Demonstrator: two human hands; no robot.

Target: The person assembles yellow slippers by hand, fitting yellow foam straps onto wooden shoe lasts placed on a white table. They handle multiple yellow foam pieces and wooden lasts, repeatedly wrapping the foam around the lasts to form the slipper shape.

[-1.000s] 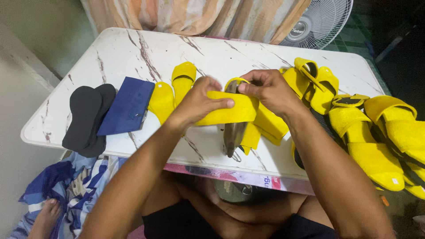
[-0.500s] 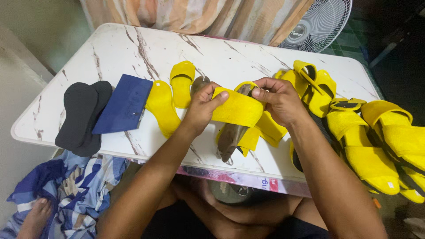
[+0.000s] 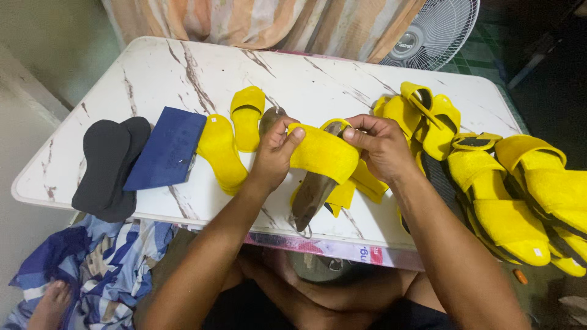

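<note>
Left hand [image 3: 272, 156] and right hand [image 3: 382, 143] both pinch yellow strap [image 3: 324, 153], now drawn taut over brown shoe form [image 3: 312, 189], tilted above table [image 3: 153, 67] edge. Since a second ago, strap lifted off table, form exposed. Yellow sandals [image 3: 507, 195] at right; black soles [image 3: 107, 168] at left.

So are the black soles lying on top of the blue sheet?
No, the black soles lie beside the blue sheet, on its left at the white marble-pattern table's edge.
</note>
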